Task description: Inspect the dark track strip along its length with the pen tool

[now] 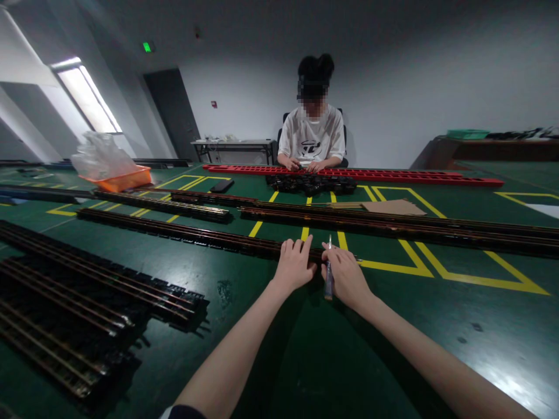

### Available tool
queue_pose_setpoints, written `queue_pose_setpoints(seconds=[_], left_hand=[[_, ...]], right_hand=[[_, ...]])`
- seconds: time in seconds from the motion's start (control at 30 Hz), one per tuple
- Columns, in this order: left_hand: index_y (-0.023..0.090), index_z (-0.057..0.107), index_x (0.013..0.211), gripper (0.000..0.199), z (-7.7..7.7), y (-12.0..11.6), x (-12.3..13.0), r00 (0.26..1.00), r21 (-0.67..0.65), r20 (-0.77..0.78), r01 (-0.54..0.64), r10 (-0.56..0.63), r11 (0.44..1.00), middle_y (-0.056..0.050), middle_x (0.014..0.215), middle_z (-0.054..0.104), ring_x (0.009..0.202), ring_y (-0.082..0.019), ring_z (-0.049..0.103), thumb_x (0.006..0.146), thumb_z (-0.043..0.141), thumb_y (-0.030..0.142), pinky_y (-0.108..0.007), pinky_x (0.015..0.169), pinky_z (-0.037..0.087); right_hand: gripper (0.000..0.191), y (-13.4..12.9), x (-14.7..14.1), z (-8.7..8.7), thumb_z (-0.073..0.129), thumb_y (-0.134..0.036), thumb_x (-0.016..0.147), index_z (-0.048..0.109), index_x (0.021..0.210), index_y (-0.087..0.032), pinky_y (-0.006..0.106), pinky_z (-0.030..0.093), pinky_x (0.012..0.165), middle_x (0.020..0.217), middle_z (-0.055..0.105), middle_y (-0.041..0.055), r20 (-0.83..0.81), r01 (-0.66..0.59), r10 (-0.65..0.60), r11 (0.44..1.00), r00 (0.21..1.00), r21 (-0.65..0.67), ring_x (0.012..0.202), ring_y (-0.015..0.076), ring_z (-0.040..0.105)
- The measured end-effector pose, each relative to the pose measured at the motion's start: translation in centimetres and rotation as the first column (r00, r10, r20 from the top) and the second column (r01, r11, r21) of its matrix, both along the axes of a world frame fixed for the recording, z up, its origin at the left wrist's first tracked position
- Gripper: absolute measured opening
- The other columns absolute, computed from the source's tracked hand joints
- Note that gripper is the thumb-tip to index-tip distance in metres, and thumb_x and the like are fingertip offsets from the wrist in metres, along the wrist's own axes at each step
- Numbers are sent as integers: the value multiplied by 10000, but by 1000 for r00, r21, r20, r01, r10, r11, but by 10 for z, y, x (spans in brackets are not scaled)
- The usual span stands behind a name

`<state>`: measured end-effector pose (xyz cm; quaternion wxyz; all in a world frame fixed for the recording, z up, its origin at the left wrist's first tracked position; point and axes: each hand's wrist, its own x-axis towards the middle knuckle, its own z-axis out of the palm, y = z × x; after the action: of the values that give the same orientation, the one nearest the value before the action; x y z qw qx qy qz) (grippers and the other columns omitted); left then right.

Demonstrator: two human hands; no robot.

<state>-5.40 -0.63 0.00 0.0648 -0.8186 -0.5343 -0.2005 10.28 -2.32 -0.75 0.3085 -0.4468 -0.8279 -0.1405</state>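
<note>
A long dark strip with copper-coloured lines [183,233] runs from the left to my two hands. My left hand [294,265] is closed over it near its right end, the thumb on the near side and the index finger pointing forward. Close by on the right, my right hand [345,273] is closed around a slim tool [328,285] with a thin metal tip upward and a greyish handle downward; its exact kind is unclear. The fingers of my right hand also reach the strip's end, which they partly cover.
Several similar dark strips [100,273] lie at the left, and more [393,230] stretch across beyond my hands. A flat piece of cardboard [393,207], black parts [312,184], a red slotted rail [393,175] and an orange tray [124,180] lie farther back. Across the table sits another person [312,137].
</note>
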Motion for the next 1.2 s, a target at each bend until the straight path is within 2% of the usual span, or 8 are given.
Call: queue_pose_setpoints(seconds=[0.1,0.3,0.47,0.6,0.77,0.97,1.03,1.2], left_hand=[[107,339,1411,654,1,-2,0,999,-10,10,43,-43,999,-141,1147,591,1019,-304,465,810,495,312,-462,944,364],[133,339,1412,601,2,-3,-2,992,-6,85,96,-95,995,-114,1166,608,1005,-272,489,838,439,281,-445,955,371],[147,303,1406,610,0,-2,-1,973,29,169,152,-155,988,-104,1164,620,1086,-245,527,816,438,225,-448,1051,332],[129,252,1416,652,-1,-2,-1,964,77,214,146,-159,986,-108,1181,621,1118,-211,552,784,410,152,-434,1118,282],[124,418,1321,540,-1,-3,-4,977,137,198,53,-80,989,-119,1213,612,1178,-224,526,782,430,149,-464,1132,270],[105,543,1211,409,-2,-1,-7,986,110,163,-1,-17,994,-119,1225,612,1216,-236,501,823,448,190,-467,1146,250],[109,551,1205,400,-2,0,-7,988,110,153,-18,1,994,-120,1231,610,1224,-248,495,828,455,203,-485,1144,245],[130,547,1214,399,-5,2,-5,992,95,119,-54,43,994,-130,1259,589,1245,-275,476,835,462,221,-525,1120,272]], right_hand=[[106,2,1,-3,448,-108,818,521,853,-177,429,437,899,1110,642,192,51,7,-6,1000,999,-20,1089,300,582],[15,4,4,2,499,-192,847,501,858,-182,381,416,809,894,655,112,68,77,-73,996,995,-50,853,256,604],[106,5,3,4,467,-269,882,476,805,-198,352,376,728,796,621,91,63,188,-186,981,981,-35,769,247,566],[79,7,4,3,493,-272,844,473,809,-204,354,339,715,767,609,83,58,289,-288,957,956,-10,763,257,540],[83,8,6,2,496,-191,771,454,840,-209,388,332,781,794,616,79,-44,357,-359,933,932,-45,802,271,540],[245,9,25,-1,375,-2,702,423,820,-211,402,354,827,791,627,99,-118,406,-410,912,904,-58,846,278,576],[252,9,33,-2,363,1,696,408,815,-217,407,364,830,820,644,105,-149,379,-387,922,910,-80,862,279,589],[203,9,40,-1,449,-85,688,400,826,-226,403,369,897,909,675,84,-191,167,-179,983,965,-76,859,249,615]])
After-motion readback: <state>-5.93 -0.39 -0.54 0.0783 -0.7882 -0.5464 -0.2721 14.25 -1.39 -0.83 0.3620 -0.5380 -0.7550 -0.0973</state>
